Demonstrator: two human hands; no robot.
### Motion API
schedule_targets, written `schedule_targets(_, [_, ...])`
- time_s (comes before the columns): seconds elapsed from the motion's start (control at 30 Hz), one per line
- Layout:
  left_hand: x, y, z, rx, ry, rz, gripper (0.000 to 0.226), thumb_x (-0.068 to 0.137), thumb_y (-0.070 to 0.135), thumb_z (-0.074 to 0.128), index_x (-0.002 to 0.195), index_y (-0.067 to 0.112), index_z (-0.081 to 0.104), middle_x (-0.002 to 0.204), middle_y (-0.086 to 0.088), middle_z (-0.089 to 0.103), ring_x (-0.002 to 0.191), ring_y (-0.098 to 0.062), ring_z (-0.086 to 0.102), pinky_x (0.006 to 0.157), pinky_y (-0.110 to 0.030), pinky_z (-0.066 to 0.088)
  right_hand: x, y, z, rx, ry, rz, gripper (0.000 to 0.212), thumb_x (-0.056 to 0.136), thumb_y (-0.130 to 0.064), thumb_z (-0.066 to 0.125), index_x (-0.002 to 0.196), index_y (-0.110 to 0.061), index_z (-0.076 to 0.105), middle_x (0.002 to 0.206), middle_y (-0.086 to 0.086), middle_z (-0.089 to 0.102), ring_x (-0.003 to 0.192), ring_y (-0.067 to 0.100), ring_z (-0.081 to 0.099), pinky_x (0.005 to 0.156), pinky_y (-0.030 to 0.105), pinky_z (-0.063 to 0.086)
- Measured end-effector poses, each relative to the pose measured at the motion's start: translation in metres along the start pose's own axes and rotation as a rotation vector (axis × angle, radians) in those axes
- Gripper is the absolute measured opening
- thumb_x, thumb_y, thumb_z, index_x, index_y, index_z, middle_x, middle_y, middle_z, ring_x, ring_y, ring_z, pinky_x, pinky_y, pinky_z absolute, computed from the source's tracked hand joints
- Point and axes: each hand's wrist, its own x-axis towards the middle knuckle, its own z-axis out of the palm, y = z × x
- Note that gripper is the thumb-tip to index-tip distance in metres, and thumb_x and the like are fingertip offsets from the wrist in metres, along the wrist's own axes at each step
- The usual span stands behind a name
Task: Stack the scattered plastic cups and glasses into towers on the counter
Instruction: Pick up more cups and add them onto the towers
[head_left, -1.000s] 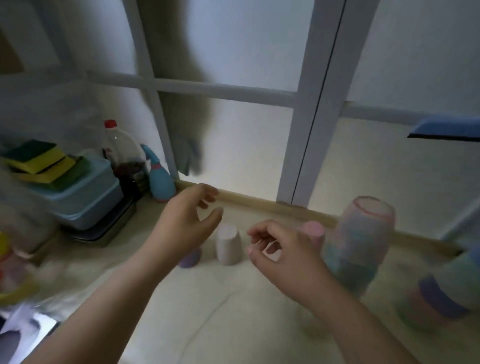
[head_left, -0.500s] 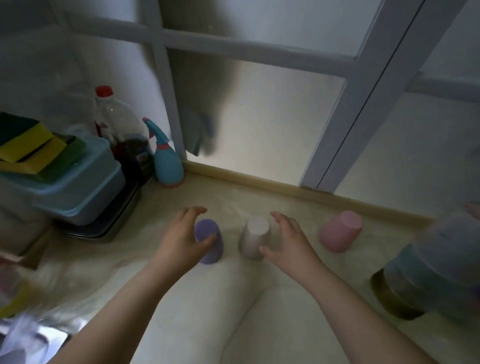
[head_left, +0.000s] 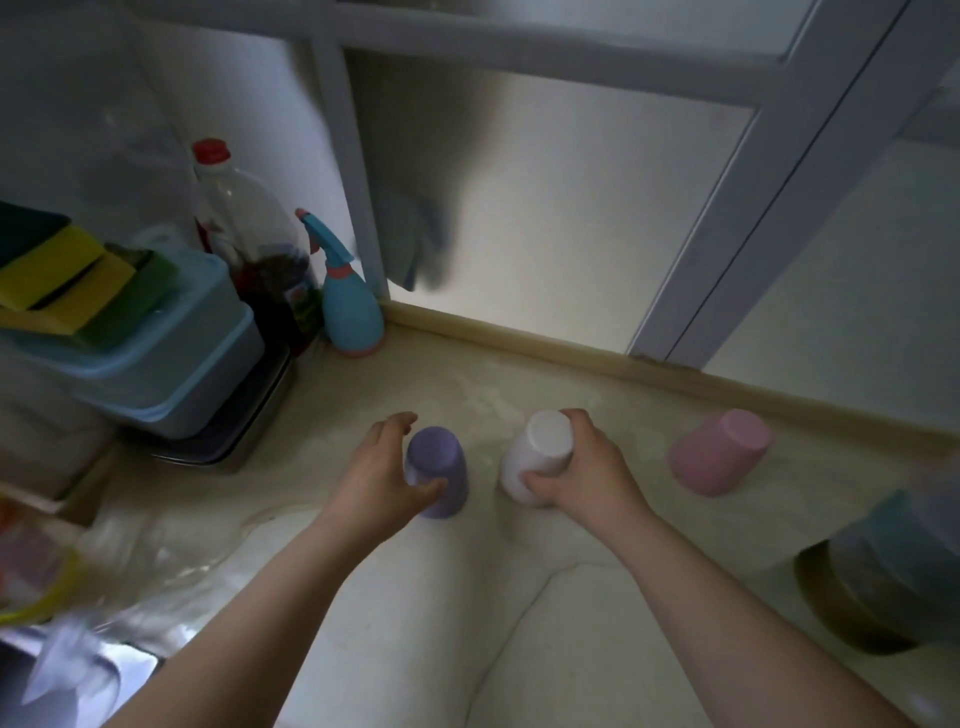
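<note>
Three upturned plastic cups stand on the pale counter (head_left: 519, 649). My left hand (head_left: 376, 480) wraps the purple cup (head_left: 439, 470) from its left side, thumb in front and fingers behind. My right hand (head_left: 584, 475) grips the white cup (head_left: 537, 457) from its right side. A pink cup (head_left: 719, 449) stands apart further right, untouched. At the right edge a blurred stack of bluish cups or glasses (head_left: 893, 561) sits over a dark gold-rimmed base.
Blue lidded tubs (head_left: 171, 374) with sponges on top fill the left side, on a metal tray. A red-capped bottle (head_left: 244, 234) and a teal spray bottle (head_left: 348, 306) stand in the back corner. Frosted window panes rise behind the counter. A metal sink edge (head_left: 62, 675) lies at bottom left.
Both hands dropped from above the counter onto the cups. The left hand closed round the purple cup and the right round the white cup. The view tilted downward.
</note>
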Motion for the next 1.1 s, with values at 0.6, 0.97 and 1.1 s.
schedule_targets(0.6, [-0.018,0.054,-0.025,-0.078,-0.014,0.098,0.07,0.06,0.026,0.081,0.117,0.022,0.04,0.104,0.0,0.053,0.092,-0.019,0.055,0.071,-0.032,0.047,-0.069,-0.047,-0.078,0.033,0.025,-0.15,0.067,0.057,-0.029,0.081,0.115,-0.028,0.047,0.11,-0.007,0.06,0.097,0.01,0.055,0.076,0.02,0.038])
schedule_targets(0.97, [-0.063,0.232,-0.108,-0.261,0.093,0.536,0.06,0.061,0.029,0.081,0.106,0.033,0.042,0.093,0.02,0.054,0.081,-0.002,0.056,0.061,-0.022,0.047,-0.156,-0.1,-0.245,0.023,0.136,-0.192,0.065,0.063,-0.04,0.078,0.115,-0.04,0.038,0.107,-0.015,0.057,0.093,0.008,0.058,0.076,0.031,0.051])
schedule_targets(1.1, [-0.085,0.301,-0.105,-0.304,0.097,0.638,0.055,0.062,0.03,0.079,0.103,0.027,0.043,0.087,0.013,0.058,0.073,-0.007,0.057,0.058,-0.025,0.046,-0.18,-0.089,-0.314,0.046,0.261,-0.235,0.062,0.059,-0.039,0.078,0.108,-0.038,0.04,0.095,-0.016,0.059,0.084,0.005,0.059,0.066,0.025,0.048])
